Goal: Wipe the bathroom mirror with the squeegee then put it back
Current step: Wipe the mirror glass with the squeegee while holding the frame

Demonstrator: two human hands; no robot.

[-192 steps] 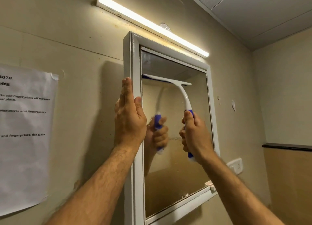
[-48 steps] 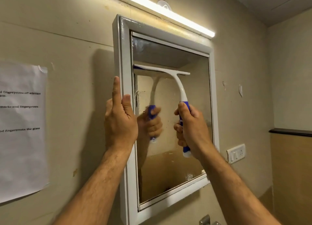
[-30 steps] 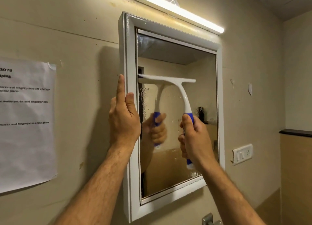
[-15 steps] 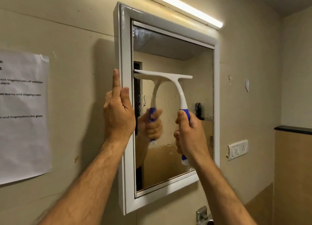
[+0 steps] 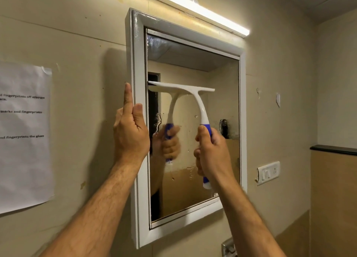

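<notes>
A white-framed mirror (image 5: 138,160) hangs on the beige wall. My right hand (image 5: 212,154) grips the blue handle of a white squeegee (image 5: 195,94). Its blade lies flat across the glass a little above mid-height, spanning from the left inner edge to past the middle. My left hand (image 5: 130,135) rests on the frame's left side, fingers straight and pointing up, thumb on the front of the frame. Water drops and smears show on the glass below the blade. The reflection of my right hand and the squeegee shows in the mirror.
A tube light (image 5: 195,7) runs above the mirror. A printed paper sheet (image 5: 23,137) is taped to the wall at left. A switch plate (image 5: 268,172) sits right of the mirror, a dark ledge (image 5: 334,149) further right, and a metal fitting (image 5: 229,247) below.
The squeegee blade has slid down the glass from near the top towards mid-height. My left hand has stayed on the frame's left side. The camera view has shifted slightly.
</notes>
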